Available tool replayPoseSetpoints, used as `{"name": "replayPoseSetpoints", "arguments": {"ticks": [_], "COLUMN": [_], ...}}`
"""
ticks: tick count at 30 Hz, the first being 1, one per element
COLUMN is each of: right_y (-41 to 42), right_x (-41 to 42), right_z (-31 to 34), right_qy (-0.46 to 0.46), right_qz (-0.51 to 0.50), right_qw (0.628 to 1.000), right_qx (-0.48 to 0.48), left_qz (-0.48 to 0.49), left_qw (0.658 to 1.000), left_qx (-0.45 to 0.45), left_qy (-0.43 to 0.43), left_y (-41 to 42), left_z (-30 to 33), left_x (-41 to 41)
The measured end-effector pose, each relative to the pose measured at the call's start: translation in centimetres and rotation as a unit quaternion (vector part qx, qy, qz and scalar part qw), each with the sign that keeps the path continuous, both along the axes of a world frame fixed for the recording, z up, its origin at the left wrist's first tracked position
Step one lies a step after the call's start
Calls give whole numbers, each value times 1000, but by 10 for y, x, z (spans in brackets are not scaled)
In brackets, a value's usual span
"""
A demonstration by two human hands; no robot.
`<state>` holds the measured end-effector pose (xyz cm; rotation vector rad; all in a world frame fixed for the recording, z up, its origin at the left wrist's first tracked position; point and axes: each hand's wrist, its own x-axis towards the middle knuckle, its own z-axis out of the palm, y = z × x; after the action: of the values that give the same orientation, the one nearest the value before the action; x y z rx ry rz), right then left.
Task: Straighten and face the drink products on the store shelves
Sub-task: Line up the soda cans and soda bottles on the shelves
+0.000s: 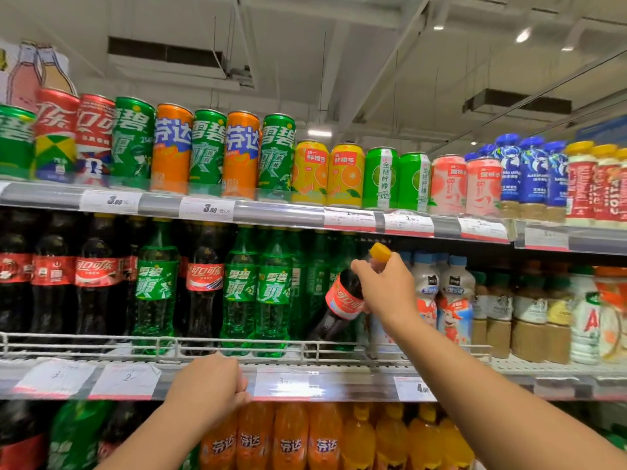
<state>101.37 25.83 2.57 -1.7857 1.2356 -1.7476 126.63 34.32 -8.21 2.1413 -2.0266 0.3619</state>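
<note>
My right hand (386, 291) grips the neck of a dark cola bottle (341, 303) with a red label and a yellow cap. The bottle is tilted, its base down to the left near the wire rail (237, 344) of the middle shelf, next to upright green soda bottles (258, 290). My left hand (210, 385) rests with curled fingers on the front edge of the middle shelf, over the price strip (305, 385). It holds no bottle. More cola bottles (98, 279) stand upright to the left.
The top shelf carries rows of cans (207, 150) and small bottles (532, 171). White and brown drink bottles (454, 300) fill the middle shelf's right side. Orange soda bottles (291, 439) stand on the shelf below.
</note>
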Motion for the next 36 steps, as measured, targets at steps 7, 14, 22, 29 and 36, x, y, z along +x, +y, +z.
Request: {"name": "replayPoseSetpoints", "arguments": {"ticks": [7,14,22,29,36], "right_y": [56,101,119,117,97], "right_x": [6,33,94,160,243], "right_z": [2,0,-59,-64,-23], "right_qy": [42,50,58,153,113], "right_qz": [52,139,220,274,193], "right_qw": [979,971,969,949,974], "right_qx": [-190,-190,-95,8,24], "left_qz": [10,-110,-187,-159,-131], "left_qw": [998,923,850,863,861], "left_qx": [8,-155,-112,-124,-158], "left_qy": [54,334,479,464,465], "left_y": [20,59,90,94,88], "left_z": [-19,19,-3,-27,-37], "left_x": [-14,-38,-14,78,200]}}
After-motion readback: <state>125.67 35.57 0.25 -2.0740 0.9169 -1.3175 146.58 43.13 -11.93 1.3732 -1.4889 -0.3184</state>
